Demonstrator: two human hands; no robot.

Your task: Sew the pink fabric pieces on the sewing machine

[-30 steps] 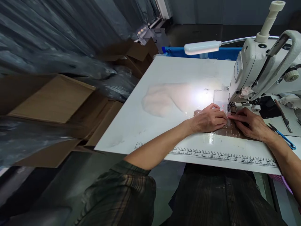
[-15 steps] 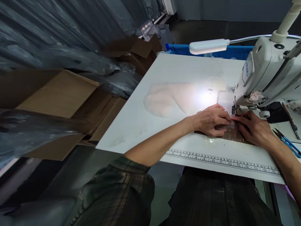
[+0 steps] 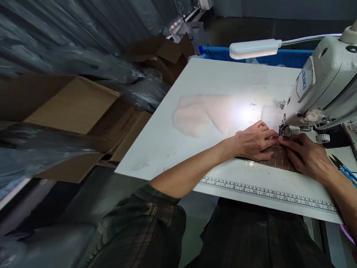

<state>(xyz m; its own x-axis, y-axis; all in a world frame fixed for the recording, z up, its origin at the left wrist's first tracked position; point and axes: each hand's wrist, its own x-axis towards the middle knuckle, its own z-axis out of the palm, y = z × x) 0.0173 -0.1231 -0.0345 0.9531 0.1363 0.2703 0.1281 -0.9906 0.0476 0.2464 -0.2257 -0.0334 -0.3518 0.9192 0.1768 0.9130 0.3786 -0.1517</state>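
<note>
Both hands sit right at the foot (image 3: 280,131). Left hand (image 3: 255,141): fingers curled, tips down beside the foot. Right hand (image 3: 306,154): index extended, tip nearly meeting the left's. Can't tell whether either grip pinches or just presses; contact points are too small and partly hidden.

Brown piece (image 3: 279,158) lies flat below both palms, on the person's side of the foot. Visible part runs long side to side, roughly along the ruler (image 3: 264,192), dipping slightly to the right. Neither hand is clearly nearer: left covers its left end, right covers its right. Far edge is hidden by fingers.

Machine (image 3: 302,93) stands just beyond, to the right. Snips (image 3: 346,171) lie right of the right hand, apart from it. Lamp (image 3: 255,49) hangs over the far side of the white surface (image 3: 156,156).

Containers: open carton (image 3: 72,108) off the left edge, plastic sheeting (image 3: 52,143) against it; inside too dark to read. Blue bin (image 3: 292,57) behind the far edge, some clear scraps showing. Second carton (image 3: 171,52) further back, contents unreadable.
</note>
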